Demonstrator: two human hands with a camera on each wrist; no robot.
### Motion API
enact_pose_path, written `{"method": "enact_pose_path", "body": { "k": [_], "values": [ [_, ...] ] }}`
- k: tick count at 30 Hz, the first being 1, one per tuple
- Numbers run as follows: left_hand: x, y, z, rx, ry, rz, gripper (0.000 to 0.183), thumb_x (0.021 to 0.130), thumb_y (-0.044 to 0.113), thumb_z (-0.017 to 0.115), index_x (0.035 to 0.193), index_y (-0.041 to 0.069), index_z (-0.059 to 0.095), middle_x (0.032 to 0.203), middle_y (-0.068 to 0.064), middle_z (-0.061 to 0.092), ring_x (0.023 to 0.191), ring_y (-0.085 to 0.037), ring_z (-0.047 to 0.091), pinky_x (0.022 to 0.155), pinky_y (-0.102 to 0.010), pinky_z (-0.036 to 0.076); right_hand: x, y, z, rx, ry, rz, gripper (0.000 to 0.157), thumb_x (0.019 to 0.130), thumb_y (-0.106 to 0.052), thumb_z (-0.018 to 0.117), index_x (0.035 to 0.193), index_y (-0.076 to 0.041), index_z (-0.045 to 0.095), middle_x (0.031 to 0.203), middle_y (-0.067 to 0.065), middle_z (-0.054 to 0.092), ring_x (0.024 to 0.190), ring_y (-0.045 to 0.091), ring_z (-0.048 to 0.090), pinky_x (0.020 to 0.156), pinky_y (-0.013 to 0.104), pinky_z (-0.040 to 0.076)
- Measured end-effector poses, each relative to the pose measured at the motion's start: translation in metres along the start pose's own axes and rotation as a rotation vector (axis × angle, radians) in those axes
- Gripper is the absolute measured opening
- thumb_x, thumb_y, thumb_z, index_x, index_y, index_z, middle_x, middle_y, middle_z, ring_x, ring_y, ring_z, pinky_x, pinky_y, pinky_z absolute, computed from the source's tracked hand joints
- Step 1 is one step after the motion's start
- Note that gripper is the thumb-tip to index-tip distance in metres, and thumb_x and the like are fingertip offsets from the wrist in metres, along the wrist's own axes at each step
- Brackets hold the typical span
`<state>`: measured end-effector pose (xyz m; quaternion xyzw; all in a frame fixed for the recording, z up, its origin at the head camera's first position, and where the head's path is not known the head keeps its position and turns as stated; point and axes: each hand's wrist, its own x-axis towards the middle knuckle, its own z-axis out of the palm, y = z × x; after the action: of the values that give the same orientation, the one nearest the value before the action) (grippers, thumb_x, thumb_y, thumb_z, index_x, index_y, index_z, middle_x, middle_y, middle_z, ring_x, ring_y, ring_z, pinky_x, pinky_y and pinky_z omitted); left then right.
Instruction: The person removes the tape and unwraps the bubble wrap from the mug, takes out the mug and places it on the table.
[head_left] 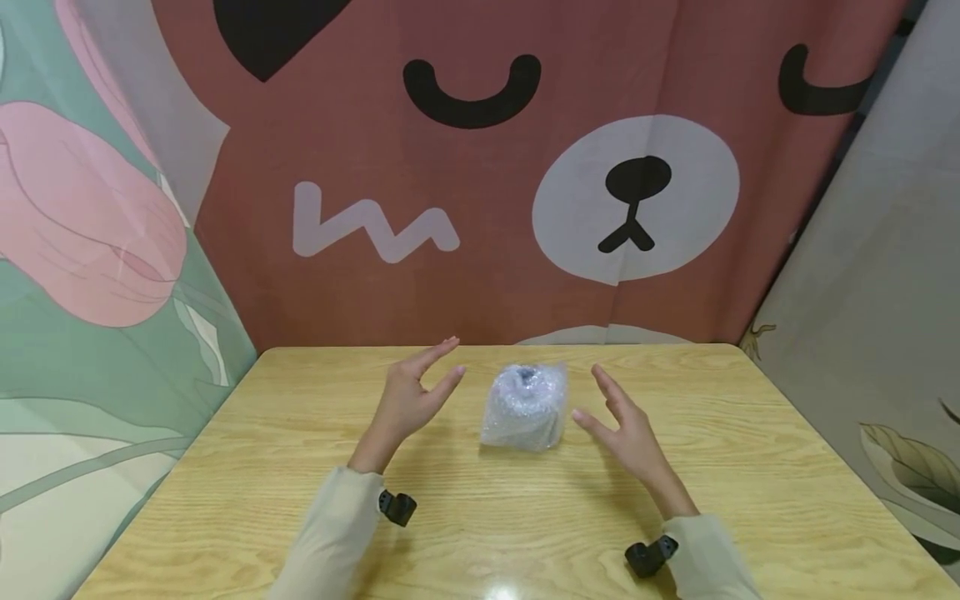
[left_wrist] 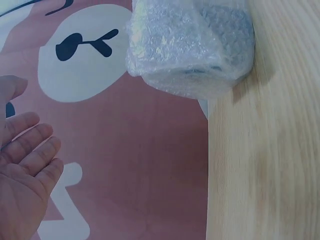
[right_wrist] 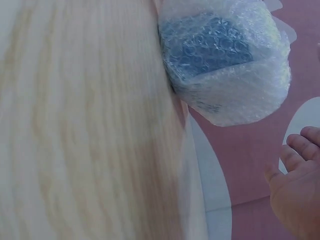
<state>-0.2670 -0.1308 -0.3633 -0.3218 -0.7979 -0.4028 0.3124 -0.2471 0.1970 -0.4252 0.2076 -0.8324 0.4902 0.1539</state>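
Observation:
A bundle in clear bubble wrap (head_left: 523,408) stands on the wooden table between the two hands. Something dark bluish shows dimly through the wrap in the right wrist view, but its kind is hidden. To the left of the bundle, my left hand (head_left: 411,396) hovers with fingers extended and thumb apart, touching nothing. On the other side, my right hand (head_left: 628,429) is held up in much the same way, its palm turned toward the bundle and a gap between them. Both wrist views show the bubble-wrapped bundle (left_wrist: 192,47) apart from the fingers.
The light wooden table (head_left: 480,517) reaches back to a curtain (head_left: 480,283) printed with a brown bear face. Floral cloth (head_left: 90,217) hangs at the left and a pale leaf-print cloth (head_left: 885,333) at the right. Small black cameras sit at both wrists.

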Motion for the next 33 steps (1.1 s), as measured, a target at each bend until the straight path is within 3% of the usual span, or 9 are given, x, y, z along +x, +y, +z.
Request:
{"method": "enact_pose_path", "body": {
  "k": [6,12,16,20,25,33],
  "values": [
    [0.003,0.002,0.007,-0.016,-0.022,0.032,0.038,0.09,0.014,0.07,0.125,0.001,0.064,0.124,-0.013,0.063,0.115,-0.024,0.059,0.094,-0.042,0.049,-0.001,-0.022,0.003,0.028,-0.035,0.01,0.073,0.092,-0.008,0.066,0.15,0.006,0.024,0.152,0.026,0.027,0.137,0.045,0.026,0.106,0.057,0.029],
    [0.003,0.004,0.014,-0.024,-0.059,0.043,0.037,0.09,0.012,0.07,0.124,-0.001,0.065,0.124,-0.015,0.063,0.116,-0.025,0.059,0.096,-0.042,0.048,0.0,-0.018,0.008,0.028,-0.047,0.011,0.074,0.093,-0.011,0.066,0.15,0.006,0.023,0.153,0.025,0.025,0.138,0.044,0.026,0.106,0.056,0.03],
    [0.003,0.004,0.02,0.001,-0.071,0.073,0.035,0.089,0.011,0.07,0.121,-0.002,0.066,0.122,-0.016,0.064,0.114,-0.027,0.06,0.094,-0.042,0.049,0.001,-0.014,0.012,0.032,-0.049,0.013,0.075,0.092,-0.011,0.066,0.151,0.004,0.022,0.154,0.024,0.023,0.138,0.044,0.025,0.106,0.057,0.029],
    [0.004,0.005,0.026,0.031,-0.088,0.099,0.034,0.088,0.011,0.071,0.119,-0.004,0.066,0.119,-0.016,0.065,0.112,-0.027,0.061,0.093,-0.041,0.05,0.003,0.006,0.017,0.043,-0.053,0.013,0.079,0.092,-0.017,0.069,0.154,-0.007,0.021,0.157,0.016,0.022,0.14,0.038,0.024,0.108,0.056,0.028],
    [0.007,0.008,0.033,0.048,-0.117,0.11,0.034,0.088,0.01,0.071,0.118,-0.005,0.066,0.119,-0.018,0.065,0.111,-0.029,0.061,0.092,-0.041,0.05,0.005,0.009,0.02,0.046,-0.067,0.037,0.083,0.09,-0.023,0.071,0.155,-0.013,0.02,0.158,0.013,0.021,0.141,0.037,0.023,0.108,0.056,0.027],
    [0.009,0.011,0.042,0.065,-0.186,0.091,0.032,0.089,0.01,0.069,0.118,-0.004,0.067,0.118,-0.017,0.065,0.112,-0.029,0.061,0.094,-0.04,0.049,0.009,0.007,0.023,0.047,-0.077,0.063,0.088,0.087,-0.028,0.075,0.156,-0.014,0.021,0.158,0.01,0.021,0.142,0.034,0.023,0.108,0.056,0.028]
  ]
}}
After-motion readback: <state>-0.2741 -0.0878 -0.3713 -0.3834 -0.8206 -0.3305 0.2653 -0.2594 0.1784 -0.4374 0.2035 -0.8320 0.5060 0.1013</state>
